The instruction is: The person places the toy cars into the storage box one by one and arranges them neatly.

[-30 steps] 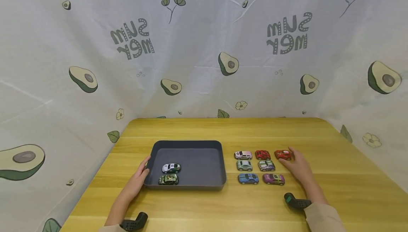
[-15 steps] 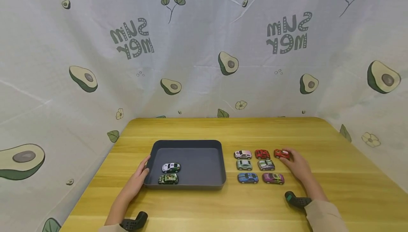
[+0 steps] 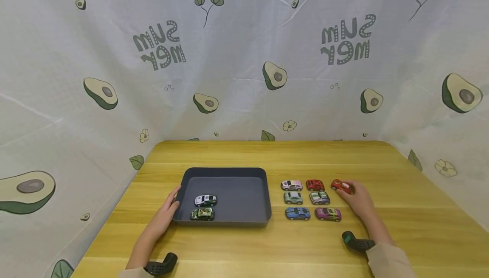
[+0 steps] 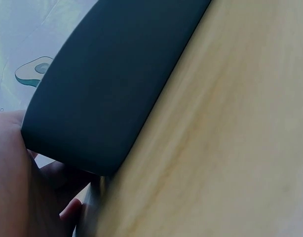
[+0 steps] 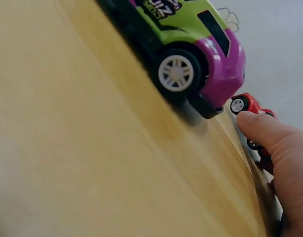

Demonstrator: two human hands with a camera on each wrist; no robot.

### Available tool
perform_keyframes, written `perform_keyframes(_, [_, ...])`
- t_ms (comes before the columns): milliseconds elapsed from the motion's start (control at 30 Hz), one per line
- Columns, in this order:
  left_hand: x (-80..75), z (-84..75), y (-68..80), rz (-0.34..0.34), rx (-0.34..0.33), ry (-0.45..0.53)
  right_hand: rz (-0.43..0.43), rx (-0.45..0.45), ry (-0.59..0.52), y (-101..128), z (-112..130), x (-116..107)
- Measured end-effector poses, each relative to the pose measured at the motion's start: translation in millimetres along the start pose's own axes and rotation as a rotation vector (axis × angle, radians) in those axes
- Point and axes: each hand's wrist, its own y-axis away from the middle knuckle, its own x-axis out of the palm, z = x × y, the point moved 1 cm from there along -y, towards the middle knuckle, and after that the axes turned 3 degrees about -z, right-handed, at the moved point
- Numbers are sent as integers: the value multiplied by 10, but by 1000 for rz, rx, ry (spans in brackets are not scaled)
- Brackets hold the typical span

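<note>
Printed cloth [image 3: 244, 112] is hung behind everything. Wooden table [image 3: 244, 252] is set below it. Grey tray [image 3: 240, 201] is placed at left on the table; two cars are held inside, both at its near left: green-and-white car [image 3: 205, 200] farther, camouflage car [image 3: 202, 214] nearer.

Left hand [image 3: 162, 218] is rested against the tray's left side by the near corner, fingers laid out loosely; nothing is lifted by it. Fingers are partly hidden in shadow in the left wrist view. Right hand [image 3: 360, 199] is kept at far right of the car group; its grip is narrow, with held red car [image 3: 341, 186] pinched between thumb and fingers.

Six cars are left on the table between tray and right hand. Far pair: pink-and-white car [image 3: 292, 185], second red car [image 3: 315, 185]. Middle pair: pale green car [image 3: 293, 197], white-and-green car [image 3: 319, 198]. Near pair: blue car [image 3: 298, 213], purple car [image 3: 327, 214].

Change: held red car is turned on a slant and shifted slightly right compared with half a second ago; other cars and tray are unmoved. Grasp on it is judged secured, reach judged done. Whether its wheels are clear of the table cannot be told.
</note>
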Motion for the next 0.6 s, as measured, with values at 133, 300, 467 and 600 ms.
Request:
perform_keyframes(133, [-4, 5, 12, 0, 11, 3, -4, 63, -47, 44, 26, -14])
perform_keyframes(300, [-4, 3, 19, -4, 17, -2, -4, 92, -78, 78, 79, -37])
perform_keyframes(467, [0, -13, 31, -7, 23, 4, -18, 103, -130, 115, 153, -64])
perform_keyframes(600, [-1, -13, 32, -9, 24, 7, -51, 90, -157, 139, 265, -84])
